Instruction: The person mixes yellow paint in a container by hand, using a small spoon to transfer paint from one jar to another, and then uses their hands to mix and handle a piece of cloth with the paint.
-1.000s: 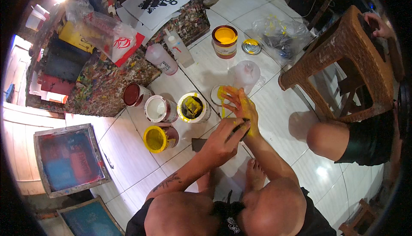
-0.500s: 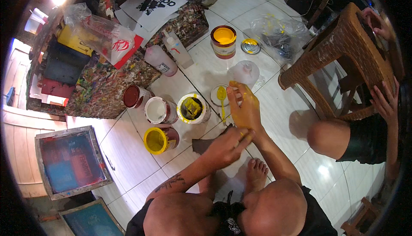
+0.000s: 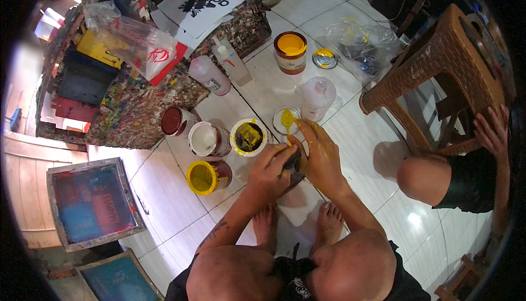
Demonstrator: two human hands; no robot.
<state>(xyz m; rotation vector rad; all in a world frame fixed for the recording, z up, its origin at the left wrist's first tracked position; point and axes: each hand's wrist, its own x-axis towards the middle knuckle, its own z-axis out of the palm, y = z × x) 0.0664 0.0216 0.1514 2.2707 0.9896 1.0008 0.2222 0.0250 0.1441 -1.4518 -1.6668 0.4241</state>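
Observation:
A dark rag (image 3: 292, 162) is bunched in my left hand (image 3: 268, 165), whose fingers are closed on it. Its cloth presses against the thumb side of my right hand (image 3: 323, 157). That hand has yellow smears, and its fingers are stretched forward; part of its palm is hidden. Just beyond my fingertips, a yellow-coated spoon (image 3: 287, 118) rests on a round lid (image 3: 280, 130). To the left stands a white-rimmed can (image 3: 265, 138) with yellow and dark residue inside. A translucent bottle (image 3: 319, 101) stands beyond my right hand.
Left of my hands stand a yellow-rimmed can (image 3: 222, 175), a can of white (image 3: 218, 140) and a dark red can (image 3: 186, 120). Farther off are an orange-yellow paint can (image 3: 290, 61) and two plastic bottles. At right, another person's hand (image 3: 493, 130) touches a brown stool (image 3: 422, 71).
The dark rag has left the floor and is now in my left hand. My hands have come together around it, the right one lowered from its raised position. The other person's upper hand is out of sight.

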